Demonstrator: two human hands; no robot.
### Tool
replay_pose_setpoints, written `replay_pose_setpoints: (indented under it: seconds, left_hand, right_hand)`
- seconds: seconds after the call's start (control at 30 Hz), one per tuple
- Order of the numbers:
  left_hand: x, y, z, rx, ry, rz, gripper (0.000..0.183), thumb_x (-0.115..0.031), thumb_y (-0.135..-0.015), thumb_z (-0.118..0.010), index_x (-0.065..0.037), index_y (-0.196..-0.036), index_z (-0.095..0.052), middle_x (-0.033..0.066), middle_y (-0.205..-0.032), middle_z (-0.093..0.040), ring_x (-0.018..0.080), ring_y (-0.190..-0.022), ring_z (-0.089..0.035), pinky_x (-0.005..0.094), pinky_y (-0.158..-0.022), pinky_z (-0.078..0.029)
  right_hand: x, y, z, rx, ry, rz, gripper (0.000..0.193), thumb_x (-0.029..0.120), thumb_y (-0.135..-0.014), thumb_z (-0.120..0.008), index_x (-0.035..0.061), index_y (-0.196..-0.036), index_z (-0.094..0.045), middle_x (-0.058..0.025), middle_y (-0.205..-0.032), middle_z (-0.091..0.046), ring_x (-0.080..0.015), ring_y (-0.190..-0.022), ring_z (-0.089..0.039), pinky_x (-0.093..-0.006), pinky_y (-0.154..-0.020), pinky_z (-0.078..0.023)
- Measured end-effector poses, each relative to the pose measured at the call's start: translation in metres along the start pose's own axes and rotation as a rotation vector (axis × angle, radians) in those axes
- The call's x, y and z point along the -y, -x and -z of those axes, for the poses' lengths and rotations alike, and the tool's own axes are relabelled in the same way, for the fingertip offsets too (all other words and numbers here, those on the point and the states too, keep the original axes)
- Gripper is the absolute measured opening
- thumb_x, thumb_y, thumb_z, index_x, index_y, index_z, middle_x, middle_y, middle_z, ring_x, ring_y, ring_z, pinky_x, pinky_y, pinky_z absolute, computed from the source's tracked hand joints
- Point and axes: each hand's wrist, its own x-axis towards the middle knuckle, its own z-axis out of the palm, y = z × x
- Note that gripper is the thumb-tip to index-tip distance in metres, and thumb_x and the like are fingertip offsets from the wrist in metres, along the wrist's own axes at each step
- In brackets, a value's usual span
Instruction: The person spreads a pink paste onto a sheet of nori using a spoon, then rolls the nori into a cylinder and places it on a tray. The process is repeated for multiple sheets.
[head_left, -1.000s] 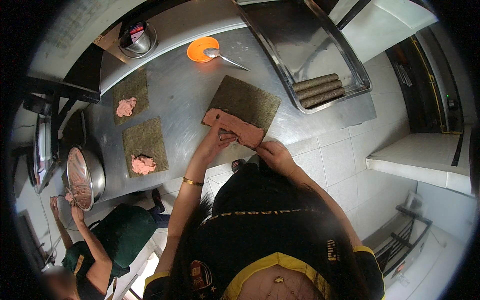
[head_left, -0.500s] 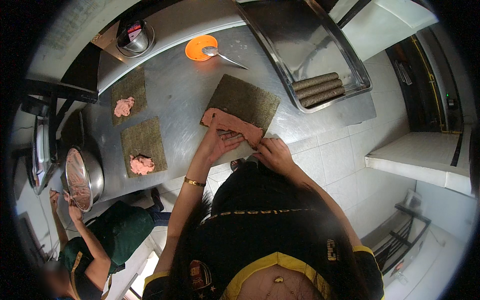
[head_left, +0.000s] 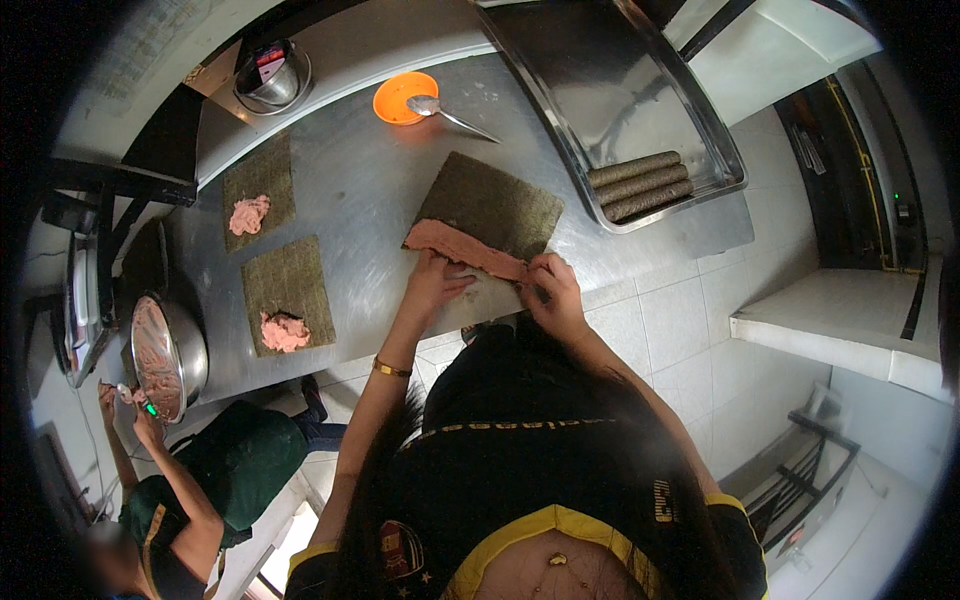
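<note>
A seaweed sheet (head_left: 495,197) lies on the steel table in front of me, with a band of pink paste (head_left: 465,246) spread along its near edge. My left hand (head_left: 437,283) is at the near left part of that edge, thumb and fingertips pinched against it. At the right end of the band, my right hand (head_left: 553,297) has its fingers curled on the sheet's near right corner. The fingertips of both hands are partly hidden by the sheet and paste.
Left on the table are two seaweed sheets bearing pink paste mounds (head_left: 285,331). An orange bowl (head_left: 405,98) with a spoon (head_left: 455,121) stands behind. A metal tray (head_left: 715,172) at right holds three seaweed rolls (head_left: 640,185). A co-worker (head_left: 225,470) works at a steel bowl (head_left: 193,358).
My left hand has drawn off the paste onto the sheet's near edge, its fingers now bent. My right hand has shifted slightly up and right at the corner.
</note>
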Motion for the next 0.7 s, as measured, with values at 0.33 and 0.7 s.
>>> replay_pose_setpoints:
  seconds: [0.33,0.7]
  left_hand:
    - [-0.020,-0.007,-0.009,-0.246,-0.511,-0.309,0.017,-0.006,-0.092,-0.056,0.007,-0.101,-0.051,0.0181,-0.095,-0.062,0.0247,-0.082,-0.069,0.0334,-0.068,-0.059]
    - [-0.021,-0.023,-0.018,-0.327,-0.537,-0.300,0.022,-0.010,-0.091,-0.061,0.002,-0.101,-0.045,0.0175,-0.088,-0.063,0.0245,-0.072,-0.071,0.0328,-0.058,-0.057]
  right_hand:
    - [-0.029,-0.015,-0.004,-0.044,-0.265,-0.322,0.012,-0.003,-0.074,-0.068,0.0025,-0.082,-0.063,-0.0103,-0.102,-0.061,-0.0241,-0.096,-0.061,-0.0312,-0.082,-0.047]
    - [-0.002,-0.020,-0.005,-0.095,0.135,-0.127,0.024,0.007,-0.080,-0.069,0.0009,-0.102,-0.061,-0.0137,-0.104,-0.061,-0.0316,-0.097,-0.059,-0.0404,-0.084,-0.047]
